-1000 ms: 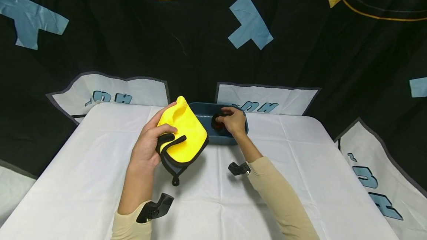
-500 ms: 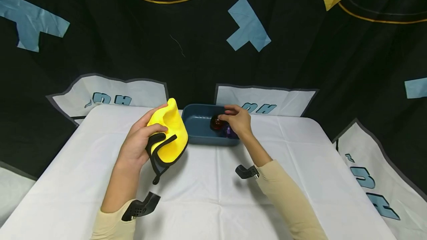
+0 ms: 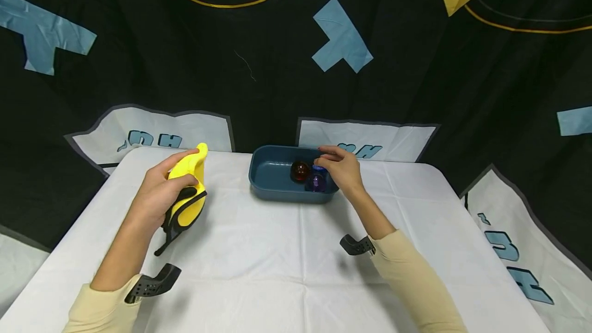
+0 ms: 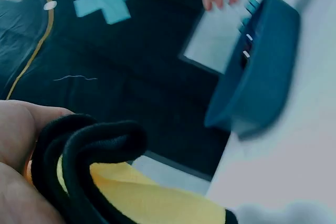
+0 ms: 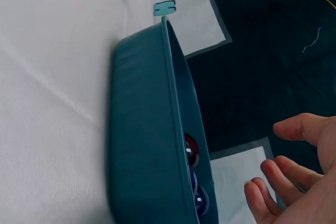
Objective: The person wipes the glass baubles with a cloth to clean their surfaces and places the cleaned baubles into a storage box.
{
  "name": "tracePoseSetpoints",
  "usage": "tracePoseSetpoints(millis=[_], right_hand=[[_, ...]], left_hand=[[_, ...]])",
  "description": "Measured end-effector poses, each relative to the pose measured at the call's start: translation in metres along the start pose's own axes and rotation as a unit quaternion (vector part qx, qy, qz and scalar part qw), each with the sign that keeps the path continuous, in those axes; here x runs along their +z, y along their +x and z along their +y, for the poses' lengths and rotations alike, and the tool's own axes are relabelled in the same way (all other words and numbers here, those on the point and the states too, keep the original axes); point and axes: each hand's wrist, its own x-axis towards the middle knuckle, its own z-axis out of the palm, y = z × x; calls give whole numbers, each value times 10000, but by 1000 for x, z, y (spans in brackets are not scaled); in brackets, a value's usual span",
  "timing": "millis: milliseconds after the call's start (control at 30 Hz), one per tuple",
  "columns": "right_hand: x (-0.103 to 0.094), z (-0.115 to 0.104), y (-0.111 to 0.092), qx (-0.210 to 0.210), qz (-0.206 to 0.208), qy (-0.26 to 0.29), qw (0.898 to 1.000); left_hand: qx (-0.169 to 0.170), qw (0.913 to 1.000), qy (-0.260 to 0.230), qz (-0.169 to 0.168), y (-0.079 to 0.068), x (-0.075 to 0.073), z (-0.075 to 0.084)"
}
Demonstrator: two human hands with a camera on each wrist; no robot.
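Observation:
My left hand (image 3: 159, 189) grips a folded yellow cloth (image 3: 193, 209) with black edging and a grey underside, held above the left part of the table. The cloth (image 4: 157, 195) fills the lower part of the left wrist view, pinched between thumb and fingers. Over the right end of a blue-grey plastic bin (image 3: 277, 194) hovers my right hand (image 3: 343, 171), its fingers relaxed and holding nothing. Inside the bin sit a dark amber glass ball (image 3: 299, 171), a purple ball (image 3: 316, 184) and a blue ball (image 3: 318, 167), the last partly hidden by the right fingers.
A white cloth (image 3: 259, 261) covers the table. The bin stands near its far edge. Behind hangs a black curtain (image 3: 185, 55) with blue and yellow patches. Each wrist carries a black camera mount (image 3: 154, 282).
My left hand has moved left with the cloth, away from the bin. My right hand has let go of the amber ball, which now rests in the bin, and drawn rightward.

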Motion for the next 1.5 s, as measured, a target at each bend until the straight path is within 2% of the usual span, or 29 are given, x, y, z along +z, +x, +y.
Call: tracePoseSetpoints(millis=[133, 267, 400, 567, 733, 833, 933, 1133, 1300, 1400, 1500], right_hand=[[-5, 0, -2, 6, 79, -59, 10000], [-8, 1, -4, -2, 129, -65, 9999], [-10, 3, -5, 3, 104, -5, 9999], [-11, 8, -7, 75, 76, -29, 9999], [-12, 12, -9, 150, 87, -184, 9997], [-12, 14, -9, 195, 94, -246, 9995], [-13, 17, -9, 234, 115, -315, 9992], [-13, 21, -13, 283, 114, -332, 9990], [-14, 24, -15, 236, 185, -407, 9987], [-14, 26, -15, 170, 209, -520, 9983], [-14, 27, -16, 61, 236, -768, 9968]], left_hand=[[384, 9948, 938, -50, 1, 10, -8], [721, 9817, 1725, -350, 1, 34, -18], [933, 9735, 2008, -567, -2, 60, -29], [1166, 9637, 2270, -787, -8, 81, -39], [1129, 9413, 2947, -1196, -13, 93, -47], [1071, 9261, 3310, -1462, -15, 98, -51], [973, 9174, 3485, -1656, -19, 101, -54], [702, 9077, 3680, -1890, -25, 94, -58], [606, 8944, 3893, -2116, -24, 86, -67], [623, 8892, 4019, -2097, -20, 87, -79], [660, 8894, 4053, -2006, -16, 92, -87]])
